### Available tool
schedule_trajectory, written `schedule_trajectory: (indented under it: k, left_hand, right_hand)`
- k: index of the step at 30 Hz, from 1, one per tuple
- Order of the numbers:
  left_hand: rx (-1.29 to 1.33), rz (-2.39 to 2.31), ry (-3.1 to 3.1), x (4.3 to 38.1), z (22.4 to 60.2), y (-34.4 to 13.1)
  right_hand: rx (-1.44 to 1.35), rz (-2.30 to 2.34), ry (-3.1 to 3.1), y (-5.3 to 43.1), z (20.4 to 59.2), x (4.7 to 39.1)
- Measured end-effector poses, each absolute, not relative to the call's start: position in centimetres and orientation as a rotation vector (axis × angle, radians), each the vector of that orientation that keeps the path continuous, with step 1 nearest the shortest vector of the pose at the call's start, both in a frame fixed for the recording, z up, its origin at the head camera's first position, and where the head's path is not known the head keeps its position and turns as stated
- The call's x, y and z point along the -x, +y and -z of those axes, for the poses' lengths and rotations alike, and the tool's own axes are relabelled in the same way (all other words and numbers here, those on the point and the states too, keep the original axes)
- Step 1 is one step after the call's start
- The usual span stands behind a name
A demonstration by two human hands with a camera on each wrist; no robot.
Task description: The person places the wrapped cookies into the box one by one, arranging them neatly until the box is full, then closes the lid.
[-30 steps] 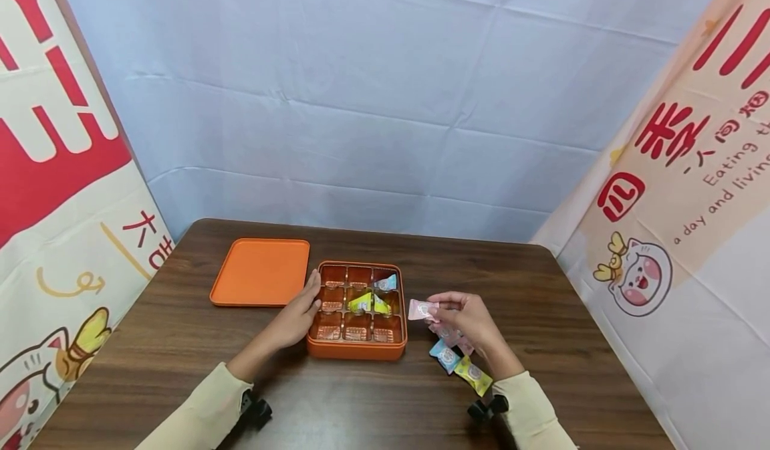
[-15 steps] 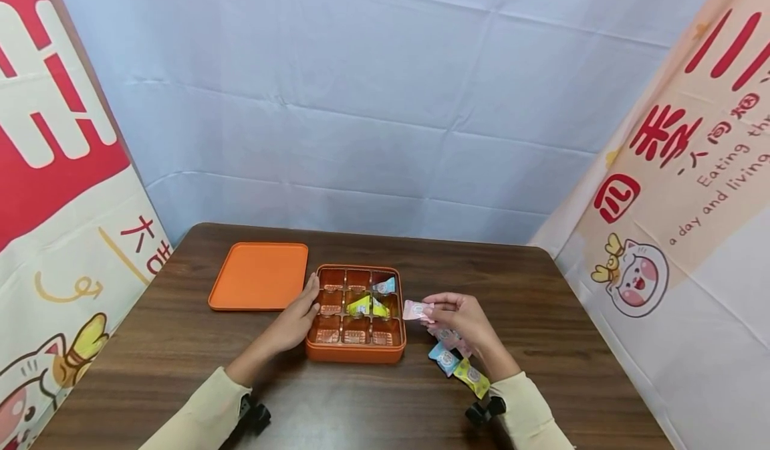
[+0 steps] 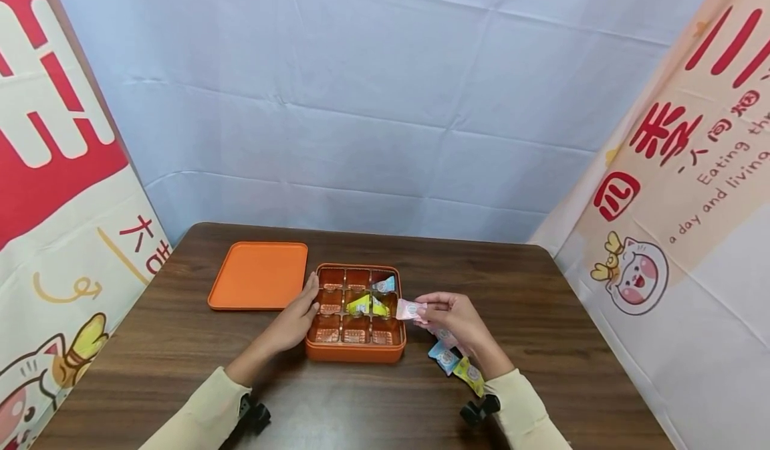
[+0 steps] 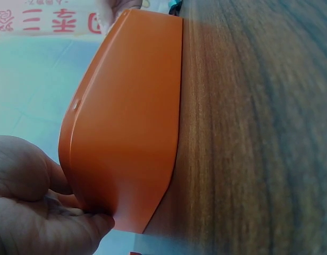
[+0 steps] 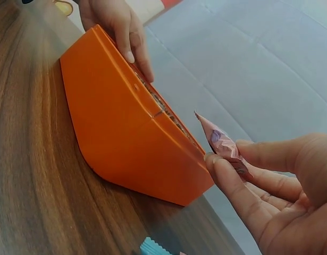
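An orange box (image 3: 356,353) with a clear divided insert stands mid-table. Two yellow candies (image 3: 359,305) and a blue candy (image 3: 385,284) sit in its compartments. Along the box's left side lies my left hand (image 3: 293,316), fingers fairly straight and touching the wall and rim. My right hand (image 3: 454,316) pinches a pink wrapped candy (image 5: 223,142) between thumb and fingertips, held up at the box's right rim. Below that hand, a blue candy (image 3: 444,358), a yellow candy (image 3: 469,375) and pink candy (image 3: 444,336) lie on the table, the pink partly hidden.
An orange lid (image 3: 260,276) lies flat on the wooden table (image 3: 337,410), left of the box. Behind the table hangs a pale cloth (image 3: 361,102), with printed banners at both sides.
My right hand has moved left with the pink candy, from beside the box to over its right rim. My left hand has stayed on the box.
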State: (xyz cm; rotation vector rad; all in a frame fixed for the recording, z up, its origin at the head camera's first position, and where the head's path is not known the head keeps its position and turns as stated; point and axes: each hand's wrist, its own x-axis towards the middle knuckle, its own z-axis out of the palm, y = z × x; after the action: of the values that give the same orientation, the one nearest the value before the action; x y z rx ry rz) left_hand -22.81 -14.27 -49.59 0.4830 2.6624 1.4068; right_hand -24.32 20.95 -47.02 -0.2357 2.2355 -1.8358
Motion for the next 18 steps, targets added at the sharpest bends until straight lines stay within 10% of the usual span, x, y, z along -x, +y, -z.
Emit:
schedule_trajectory:
  k: [18]
  left_hand:
    - [-0.494,-1.394,2.666,22.8,49.5,-14.3]
  right_hand:
    - [0.280,1.808,2.202,19.2,46.9,24.5]
